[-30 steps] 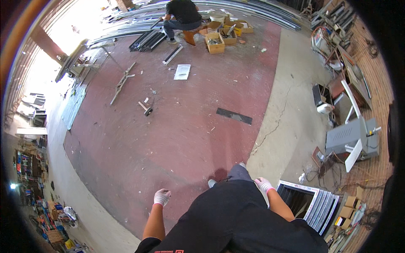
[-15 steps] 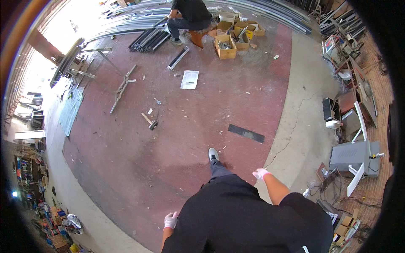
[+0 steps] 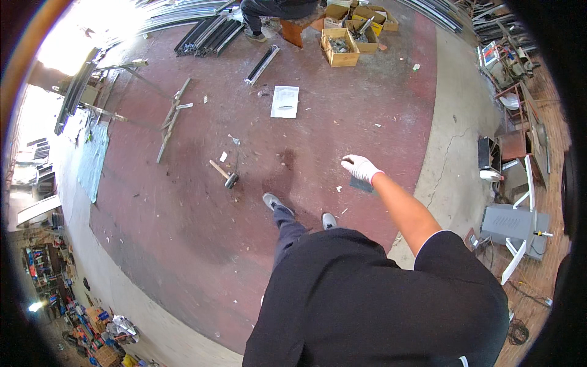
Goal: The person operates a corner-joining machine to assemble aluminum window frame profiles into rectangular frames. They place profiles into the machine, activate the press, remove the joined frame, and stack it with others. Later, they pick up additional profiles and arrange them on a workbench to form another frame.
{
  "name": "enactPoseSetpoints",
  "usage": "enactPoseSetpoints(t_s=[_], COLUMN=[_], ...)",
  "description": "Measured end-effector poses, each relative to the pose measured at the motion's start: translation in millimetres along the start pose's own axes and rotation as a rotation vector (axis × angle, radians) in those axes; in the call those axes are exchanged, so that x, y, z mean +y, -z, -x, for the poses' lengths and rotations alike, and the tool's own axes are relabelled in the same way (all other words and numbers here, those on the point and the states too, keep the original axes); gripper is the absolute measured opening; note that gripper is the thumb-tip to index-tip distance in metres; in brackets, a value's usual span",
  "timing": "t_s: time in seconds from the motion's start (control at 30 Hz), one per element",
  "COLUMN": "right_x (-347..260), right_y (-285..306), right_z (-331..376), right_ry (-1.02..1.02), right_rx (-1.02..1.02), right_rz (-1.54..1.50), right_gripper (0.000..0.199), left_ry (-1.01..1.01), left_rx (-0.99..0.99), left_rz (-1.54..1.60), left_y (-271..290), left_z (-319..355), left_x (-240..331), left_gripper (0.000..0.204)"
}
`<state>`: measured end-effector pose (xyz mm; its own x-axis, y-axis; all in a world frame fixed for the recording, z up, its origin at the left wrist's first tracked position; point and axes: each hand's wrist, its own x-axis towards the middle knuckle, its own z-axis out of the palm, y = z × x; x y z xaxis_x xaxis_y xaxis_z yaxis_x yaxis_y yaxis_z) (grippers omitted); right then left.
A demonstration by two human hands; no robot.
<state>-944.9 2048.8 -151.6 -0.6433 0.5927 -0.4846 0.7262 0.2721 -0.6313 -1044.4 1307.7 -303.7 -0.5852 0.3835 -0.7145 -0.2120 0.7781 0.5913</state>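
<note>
My right hand [image 3: 362, 168], in a white and pink glove, is stretched out over the floor in front of me. Its fingers are loosely bent, and I see nothing held in it. Below it lies a flat dark strip [image 3: 362, 185], partly hidden by the hand and forearm. To the left, a hammer [image 3: 231, 180] with a wooden handle and dark head rests on the red floor. Farther out is a white paper sheet [image 3: 285, 98] with a pen-like item on it. My left hand is almost wholly behind my body; its fingers are hidden.
A wooden frame piece [image 3: 174, 119] lies left of the paper. At the far side are a metal profile [image 3: 263, 64], a box of small parts [image 3: 340, 49] and a seated person [image 3: 278, 8]. A grey machine [image 3: 510, 223] stands on the right.
I have stepped forward, and my second shoe now shows. My right hand has swung forward over the dark strip. The left hand has gone almost out of sight.
</note>
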Motion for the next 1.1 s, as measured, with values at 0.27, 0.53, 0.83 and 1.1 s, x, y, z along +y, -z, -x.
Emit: enactPoseSetpoints(t_s=[0.27, 0.53, 0.83, 1.1], right_x=[19.1, 0.8, -45.3, -46.1], right_y=[-59.0, -95.9, -7.3, 108.7], right_z=[23.2, -15.5, -238.7, -442.2], right_ry=[-0.383, -0.471, -0.286, -0.449], right_rx=[-0.246, -0.374, -0.284, -0.03], right_rz=[0.262, 0.145, 0.028, -0.331], right_gripper=[0.056, 0.046, 0.055, 0.034], left_ry=[-0.001, 0.062, 0.101, -0.087], left_rx=[-0.002, 0.313, -0.064, 0.192], left_rz=[0.061, 0.096, -0.534, -0.383], left_y=[187.5, 371.1, 238.1, 239.1], left_z=[-186.0, -316.9, -336.4, -332.1], left_x=[209.0, 392.7, 487.2, 652.5], left_gripper=[0.023, 0.034, 0.052, 0.031])
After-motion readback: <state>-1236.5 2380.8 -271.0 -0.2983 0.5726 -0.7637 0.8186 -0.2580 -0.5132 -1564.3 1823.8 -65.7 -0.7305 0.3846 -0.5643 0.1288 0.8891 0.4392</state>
